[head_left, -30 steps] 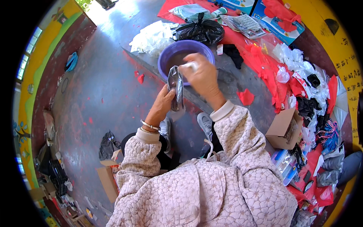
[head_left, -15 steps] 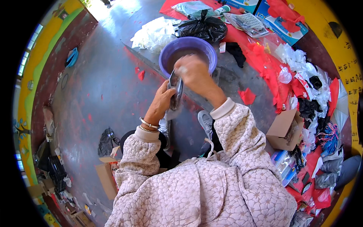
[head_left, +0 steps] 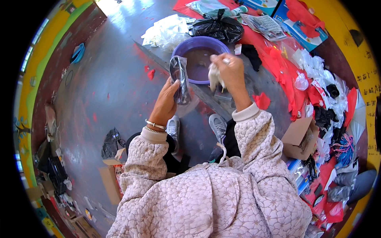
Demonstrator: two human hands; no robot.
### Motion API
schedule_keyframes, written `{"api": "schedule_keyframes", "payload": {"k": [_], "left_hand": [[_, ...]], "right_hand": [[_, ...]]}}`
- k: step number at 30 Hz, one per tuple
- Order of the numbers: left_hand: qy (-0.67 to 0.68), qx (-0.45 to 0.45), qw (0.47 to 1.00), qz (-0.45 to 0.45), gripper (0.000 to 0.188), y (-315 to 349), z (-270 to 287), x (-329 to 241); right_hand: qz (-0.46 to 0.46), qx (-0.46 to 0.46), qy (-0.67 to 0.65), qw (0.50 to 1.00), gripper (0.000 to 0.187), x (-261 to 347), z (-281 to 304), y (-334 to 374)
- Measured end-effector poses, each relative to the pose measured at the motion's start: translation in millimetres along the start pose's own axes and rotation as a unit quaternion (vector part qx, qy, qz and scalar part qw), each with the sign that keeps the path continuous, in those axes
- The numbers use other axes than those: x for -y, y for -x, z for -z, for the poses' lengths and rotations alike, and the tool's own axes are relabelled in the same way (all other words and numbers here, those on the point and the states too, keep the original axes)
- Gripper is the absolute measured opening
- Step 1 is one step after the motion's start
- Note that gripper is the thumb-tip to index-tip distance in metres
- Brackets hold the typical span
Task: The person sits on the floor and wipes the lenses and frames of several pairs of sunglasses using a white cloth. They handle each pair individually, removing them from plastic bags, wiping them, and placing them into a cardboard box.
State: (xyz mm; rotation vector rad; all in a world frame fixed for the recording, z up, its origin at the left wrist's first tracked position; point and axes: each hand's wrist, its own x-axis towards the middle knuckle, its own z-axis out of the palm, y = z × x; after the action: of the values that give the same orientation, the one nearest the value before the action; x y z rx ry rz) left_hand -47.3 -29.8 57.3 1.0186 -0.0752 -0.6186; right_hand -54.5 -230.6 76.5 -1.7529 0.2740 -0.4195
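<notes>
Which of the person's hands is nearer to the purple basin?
Right. The right hand, pinching a pale scrap, hangs over the purple basin rim; the left hand, holding a clear packet, sits beside it, farther back.

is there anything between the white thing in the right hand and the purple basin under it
Nothing visible. The right hand holds the small white item right over the near rim of the purple basin, with only air between. The left hand holds a clear plastic bag off to the side, clear of that gap.

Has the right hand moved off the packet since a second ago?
Yes. The right hand was on the packet with the left hand; now it is apart, to the right, in front of the purple basin, holding something white.
</notes>
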Motion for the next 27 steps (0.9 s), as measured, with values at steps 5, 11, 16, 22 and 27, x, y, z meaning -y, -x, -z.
{"api": "schedule_keyframes", "payload": {"k": [5,11,16,22,27], "left_hand": [[0.005,-0.005,0.999,-0.036,0.033,-6.0,-1.1,9.2],[-0.062,-0.035,0.997,-0.001,0.04,-8.6,11.2,4.9],[-0.247,-0.193,0.925,-0.214,0.034,-17.8,6.7,6.3],[-0.51,-0.249,0.762,-0.312,0.018,-19.8,7.4,0.2],[-0.611,-0.264,0.6,-0.443,0.011,-21.0,2.7,-2.1]], "right_hand": [[0.006,0.206,0.187,0.961,0.038,9.2,-28.4,25.1],[0.054,0.219,0.201,0.953,0.03,1.9,-37.0,27.5],[0.042,0.238,0.276,0.93,0.025,13.2,-38.4,37.4],[0.049,0.233,0.26,0.936,0.027,18.8,-41.4,45.4],[0.076,0.202,0.25,0.944,0.027,15.7,-44.7,48.4]]}}
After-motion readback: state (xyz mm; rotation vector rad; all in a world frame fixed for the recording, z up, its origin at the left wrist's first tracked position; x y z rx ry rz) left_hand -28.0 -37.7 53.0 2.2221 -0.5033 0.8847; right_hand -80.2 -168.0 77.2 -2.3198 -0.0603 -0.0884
